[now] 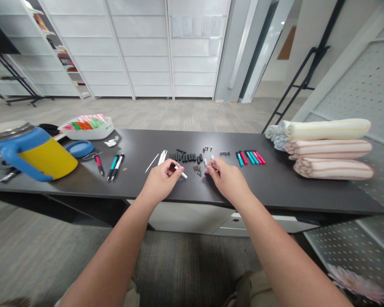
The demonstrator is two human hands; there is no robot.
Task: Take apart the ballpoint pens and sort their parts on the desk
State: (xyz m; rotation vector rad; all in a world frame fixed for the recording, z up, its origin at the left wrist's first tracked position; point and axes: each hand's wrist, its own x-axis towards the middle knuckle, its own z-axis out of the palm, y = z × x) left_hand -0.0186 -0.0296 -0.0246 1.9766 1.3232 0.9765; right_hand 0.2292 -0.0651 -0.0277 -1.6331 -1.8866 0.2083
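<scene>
My left hand (161, 179) is closed around a pen barrel (181, 172), white with a black part near its upper end. To its right, my right hand (225, 175) has thumb and fingertips pinched together beside some small white pieces (205, 162); whatever is between them is hidden. Between the hands lie small brownish metal pieces (197, 170). Beyond them runs a row of short black tubes (192, 158). Thin white sticks (162, 157) lie past my left hand. Small silvery pieces (225, 153) and teal and red pen barrels (251, 157) lie farther right.
On the dark table (141, 187), several pens (115, 166) lie left. Beyond them stand a blue-yellow mug (51, 153), a round blue lid (80, 148) and a white tray (94, 133) of colourful packets. Rolled towels (331, 149) are stacked at the right end.
</scene>
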